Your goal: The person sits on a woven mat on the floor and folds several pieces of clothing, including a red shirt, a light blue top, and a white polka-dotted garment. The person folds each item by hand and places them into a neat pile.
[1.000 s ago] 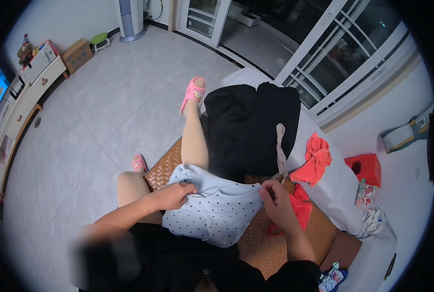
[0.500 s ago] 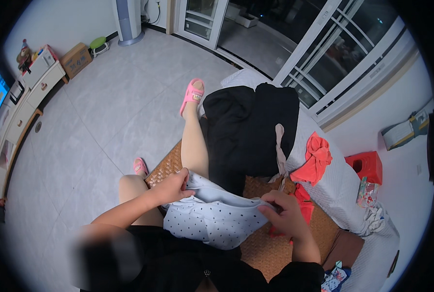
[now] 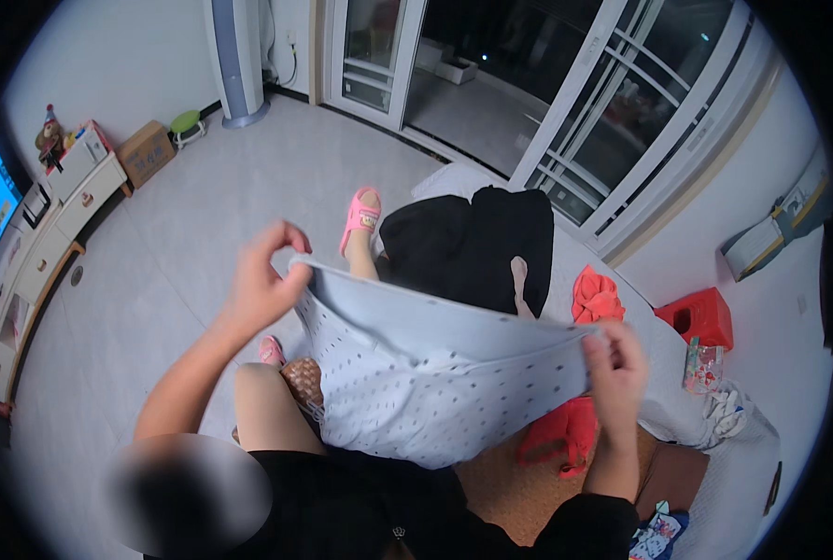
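Note:
Between my two hands a pale polka-dot garment (image 3: 435,392) is stretched out, its top edge pulled into a long, nearly straight line with the paler inside showing. My left hand (image 3: 272,285) pinches the left end of that edge. At the other end, my right hand (image 3: 615,369) grips the opposite corner, its fingers slightly blurred. The garment hangs down over my lap, so its exact kind cannot be made out. Beyond it lies a black garment (image 3: 501,243) with a beige strip of cloth (image 3: 519,280) on it.
Red cloth (image 3: 566,434) lies on the woven mat (image 3: 510,495); a coral cloth (image 3: 596,294) rests on the white quilted cover (image 3: 659,364). A red plastic stool (image 3: 701,317) stands at the right. My feet wear pink slippers (image 3: 360,219). A low cabinet (image 3: 52,247) lines the left.
Both hands have risen and moved farther apart, drawing the polka-dot garment wide and lifting its top edge away from me. More of the garment is now spread out.

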`<state>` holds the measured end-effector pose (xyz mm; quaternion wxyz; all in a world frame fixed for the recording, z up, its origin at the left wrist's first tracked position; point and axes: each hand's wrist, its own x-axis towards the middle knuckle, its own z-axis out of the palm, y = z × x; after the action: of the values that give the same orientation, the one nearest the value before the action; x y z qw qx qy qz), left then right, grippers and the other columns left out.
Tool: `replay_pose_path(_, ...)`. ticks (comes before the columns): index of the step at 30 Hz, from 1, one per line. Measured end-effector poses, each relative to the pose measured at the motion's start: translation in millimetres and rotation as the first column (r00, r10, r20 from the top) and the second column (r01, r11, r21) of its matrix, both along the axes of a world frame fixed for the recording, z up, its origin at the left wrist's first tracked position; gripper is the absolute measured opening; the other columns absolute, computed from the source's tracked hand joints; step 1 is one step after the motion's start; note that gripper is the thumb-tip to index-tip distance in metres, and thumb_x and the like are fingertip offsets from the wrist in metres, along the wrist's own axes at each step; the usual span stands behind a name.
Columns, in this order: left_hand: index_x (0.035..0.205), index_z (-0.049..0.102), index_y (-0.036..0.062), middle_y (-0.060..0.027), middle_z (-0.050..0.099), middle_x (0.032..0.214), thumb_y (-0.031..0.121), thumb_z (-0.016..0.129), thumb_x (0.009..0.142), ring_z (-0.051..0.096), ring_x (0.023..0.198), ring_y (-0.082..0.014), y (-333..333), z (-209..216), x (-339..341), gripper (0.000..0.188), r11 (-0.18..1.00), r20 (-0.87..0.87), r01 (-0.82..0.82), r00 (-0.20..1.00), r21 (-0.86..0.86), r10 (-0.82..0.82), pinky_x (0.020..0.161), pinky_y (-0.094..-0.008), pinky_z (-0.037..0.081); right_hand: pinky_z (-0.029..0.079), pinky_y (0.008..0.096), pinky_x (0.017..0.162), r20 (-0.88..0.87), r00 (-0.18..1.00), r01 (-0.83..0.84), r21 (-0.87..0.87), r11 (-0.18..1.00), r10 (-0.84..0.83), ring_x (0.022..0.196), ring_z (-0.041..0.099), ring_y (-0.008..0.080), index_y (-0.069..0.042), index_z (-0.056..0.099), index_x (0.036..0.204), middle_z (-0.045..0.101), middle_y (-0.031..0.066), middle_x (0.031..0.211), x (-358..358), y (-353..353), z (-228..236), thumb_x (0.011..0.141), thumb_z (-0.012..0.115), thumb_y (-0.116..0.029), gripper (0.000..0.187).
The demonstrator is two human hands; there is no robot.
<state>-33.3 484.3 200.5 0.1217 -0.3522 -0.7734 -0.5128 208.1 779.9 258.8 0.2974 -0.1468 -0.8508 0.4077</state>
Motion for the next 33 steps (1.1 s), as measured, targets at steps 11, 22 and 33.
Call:
replay_pose_path(11, 0.102, 0.05, 0.0025, -0.0031, 0.057, 0.092, 0.001, 0.068, 0.071, 0.054, 0.085, -0.0079, -16.8, 196.7, 47.4, 0.036, 0.632, 0.319, 0.703, 0.547, 0.328, -0.774, 0.075, -0.02, 0.044, 0.04, 0.0193, 0.077, -0.616, 0.781, -0.07, 0.076, 0.995, 0.102, 0.082, 0.051, 0.0067, 0.0, 0.057, 0.101, 0.056, 0.0023, 0.088, -27.3, 27.9, 169.5, 0.088, 0.056, -0.015, 0.02)
replay_pose_path(22, 0.095, 0.051, 0.0016, -0.0041, 0.06, 0.088, -0.008, 0.063, 0.075, 0.058, 0.079, -0.0084, 59.4, 182.3, 110.7, 0.025, 0.683, 0.34, 0.659, 0.593, 0.316, -0.73, 0.07, -0.0223, 0.048, 0.047, 0.0286, 0.071, 0.03, 0.784, -0.613, 0.196, 0.765, 0.62, 0.082, 0.062, 0.0193, -0.002, 0.053, 0.108, 0.061, 0.0126, 0.091, -27.5, -72.0, 140.6, 0.073, 0.065, -0.01, 0.037)
replay_pose_path(33, 0.091, 0.041, 0.0057, -0.002, 0.046, 0.082, 0.023, 0.078, 0.067, 0.048, 0.077, -0.0093, 55.5, 91.4, 142.4, 0.047, 0.87, 0.143, 0.488, 0.858, 0.069, -0.493, 0.068, -0.0259, 0.045, 0.044, 0.0212, 0.071, -0.155, 0.912, -0.382, 0.016, 0.924, 0.38, 0.078, 0.055, 0.0072, 0.0, 0.055, 0.088, 0.057, 0.0019, 0.084, -24.5, -37.8, 133.3, 0.077, 0.057, 0.0, 0.011)
